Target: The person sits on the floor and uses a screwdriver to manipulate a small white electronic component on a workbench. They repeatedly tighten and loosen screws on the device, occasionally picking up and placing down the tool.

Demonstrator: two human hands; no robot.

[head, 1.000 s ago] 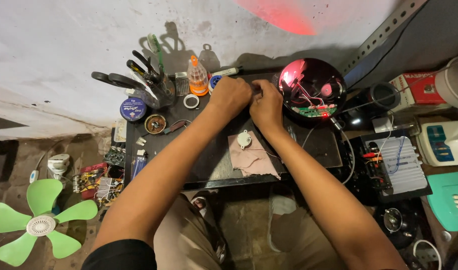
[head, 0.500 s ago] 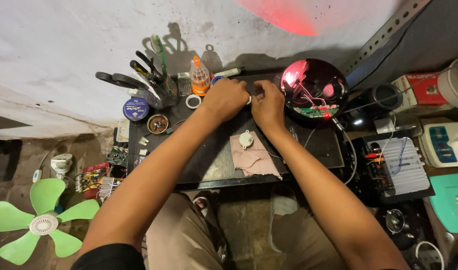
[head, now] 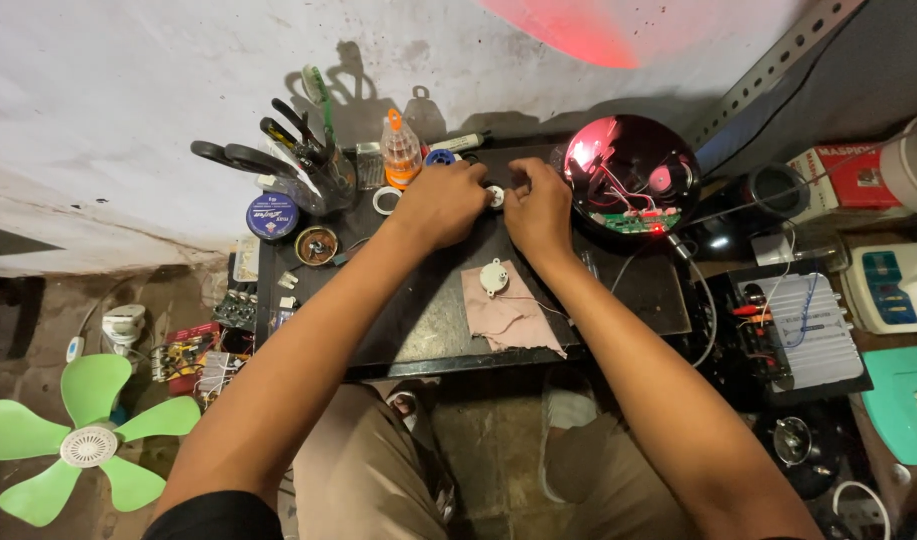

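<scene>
Pinching a small white round part (head: 495, 196) between them, both hands meet at the far edge of the dark tabletop (head: 418, 330), just left of the round dark lamp housing (head: 633, 175) with its lit red interior and green circuit board.

Left hand (head: 441, 205): fingers curled, tips closed on the part's left side, knuckles up, forearm running straight out from the body.
Right hand (head: 538, 205): fingers bunched on the part's right side, wrist slightly bent, forearm angled in from the right.

Risks, as judged:
- Part is tiny and mostly hidden by fingertips; a slip could drop it among the clutter left of the housing, near the orange-capped clear bottle (head: 401, 150).
- Thin wires trail from the housing toward the right wrist; a snag could tug the board.
- A second white round disc (head: 494, 277) on the tan cloth scrap (head: 508, 315), nearer the body than the housing, sits under the forearms and could be swept off.
</scene>
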